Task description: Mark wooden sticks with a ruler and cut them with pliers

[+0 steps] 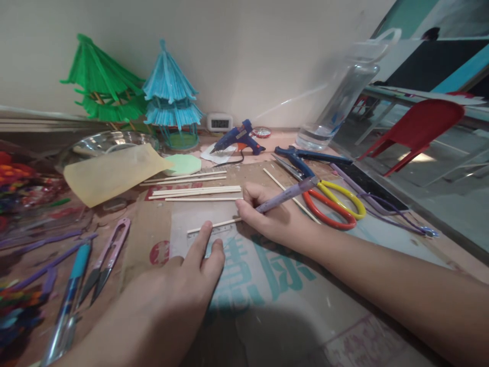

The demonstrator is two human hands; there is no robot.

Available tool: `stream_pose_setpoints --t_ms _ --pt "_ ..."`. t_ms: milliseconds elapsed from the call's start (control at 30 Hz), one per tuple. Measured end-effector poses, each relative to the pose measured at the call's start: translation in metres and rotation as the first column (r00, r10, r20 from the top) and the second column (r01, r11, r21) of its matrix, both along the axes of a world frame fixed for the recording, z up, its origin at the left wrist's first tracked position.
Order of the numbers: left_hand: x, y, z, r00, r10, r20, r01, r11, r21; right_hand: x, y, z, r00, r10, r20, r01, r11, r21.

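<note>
— Why does the left hand (191, 270) lie flat, fingers spread?
— It pins the clear ruler (214, 235) beside the thin stick (214, 225) on the cardboard (267, 285).
— And the right hand (267, 214)?
— It grips a purple pen (286, 195), tip at the stick's end, probably marking it.

Your left hand (179, 285) presses on the ruler (214, 235), with a thin stick (214, 225) lying along its far edge; your right hand (267, 216), to the right, holds a pen (286, 194) at the stick's end. More sticks (196, 191) lie behind, scissors (324, 196) right of the pen, snips (105, 262) far left
</note>
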State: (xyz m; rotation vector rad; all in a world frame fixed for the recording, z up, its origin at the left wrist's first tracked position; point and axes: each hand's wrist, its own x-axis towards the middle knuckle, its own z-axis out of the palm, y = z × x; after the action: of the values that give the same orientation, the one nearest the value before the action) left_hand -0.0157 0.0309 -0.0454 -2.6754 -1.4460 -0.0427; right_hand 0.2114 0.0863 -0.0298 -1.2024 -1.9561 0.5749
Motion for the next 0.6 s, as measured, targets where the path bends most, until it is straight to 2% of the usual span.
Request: stream_pose_setpoints --t_ms 233,600 --pt "0.0033 -0.0012 0.0070 0.991 -0.027 -0.135 0.027 1.000 0.002 -0.0004 0.0002 0.0009 0.999 -0.005 0.033 0.005 1.000 0.002" --pt "0.0039 -0.0004 0.0056 0.983 -0.016 -0.185 0.017 1.000 0.004 0.0000 0.0002 0.0002 1.000 -0.010 0.022 0.010 1.000 0.008"
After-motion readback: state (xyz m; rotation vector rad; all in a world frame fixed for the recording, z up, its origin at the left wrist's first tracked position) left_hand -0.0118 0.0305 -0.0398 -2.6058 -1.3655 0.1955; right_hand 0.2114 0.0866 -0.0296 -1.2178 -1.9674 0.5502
